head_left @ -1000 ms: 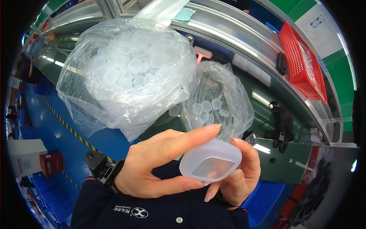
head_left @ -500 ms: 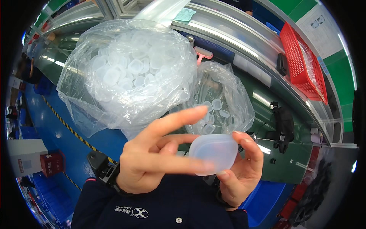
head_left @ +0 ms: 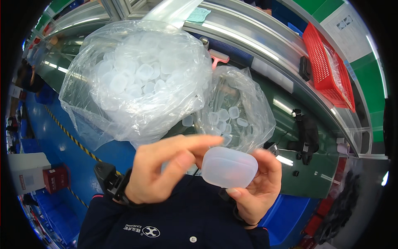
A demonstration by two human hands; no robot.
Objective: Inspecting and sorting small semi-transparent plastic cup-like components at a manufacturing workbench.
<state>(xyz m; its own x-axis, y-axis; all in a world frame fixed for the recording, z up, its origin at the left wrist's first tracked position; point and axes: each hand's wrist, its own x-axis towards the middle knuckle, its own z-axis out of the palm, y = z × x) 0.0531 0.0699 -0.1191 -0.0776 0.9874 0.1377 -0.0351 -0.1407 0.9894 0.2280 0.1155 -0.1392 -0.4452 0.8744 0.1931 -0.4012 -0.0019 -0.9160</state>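
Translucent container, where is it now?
In the head view, the translucent container is just right of and below centre, held in the right hand, just below the smaller clear bag.

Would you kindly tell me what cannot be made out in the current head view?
In the head view:
Right hand: some fingers are hidden behind the translucent container.
Container: its far side is turned away.
Left hand: somewhat blurred; it mostly covers a pale patch, so what that is, or whether it is held, is unclear.
Large clear bag: upper pieces hide those below.
Person: cut off by the top edge.
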